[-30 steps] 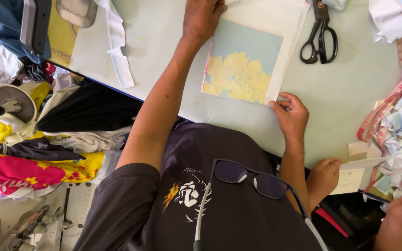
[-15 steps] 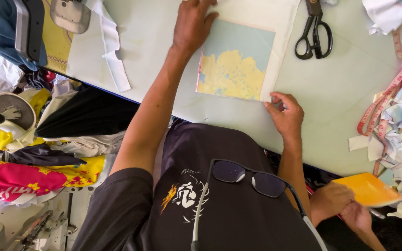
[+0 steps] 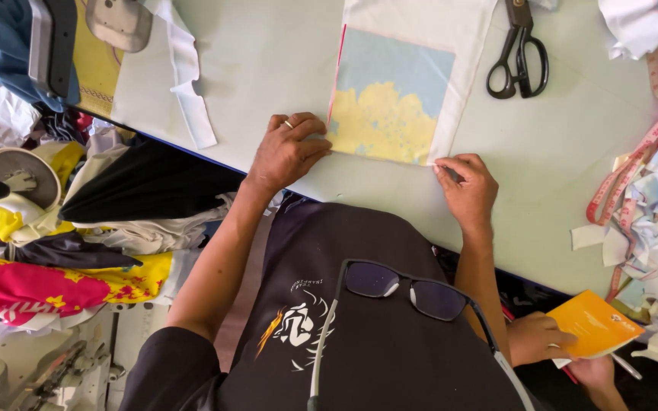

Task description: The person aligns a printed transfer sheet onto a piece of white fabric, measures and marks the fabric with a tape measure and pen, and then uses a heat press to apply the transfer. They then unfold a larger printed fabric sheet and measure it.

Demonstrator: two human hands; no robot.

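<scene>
Head view looks down on a pale green work table point(image 3: 268, 68), where a blue and yellow printed fabric piece point(image 3: 390, 106) lies on white cloth point(image 3: 420, 19). At the fabric's near left corner the left hand point(image 3: 287, 152) rests flat, fingers spread and holding nothing. At its near right corner the right hand point(image 3: 467, 186) pinches the edge between narrowed fingertips. Beyond the fabric's far right corner lie black-handled scissors point(image 3: 519, 53).

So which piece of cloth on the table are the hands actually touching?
The blue and yellow printed cloth in the middle. The left hand presses its left edge and the right hand pinches its lower right corner. The white strip farther left lies untouched.
</scene>
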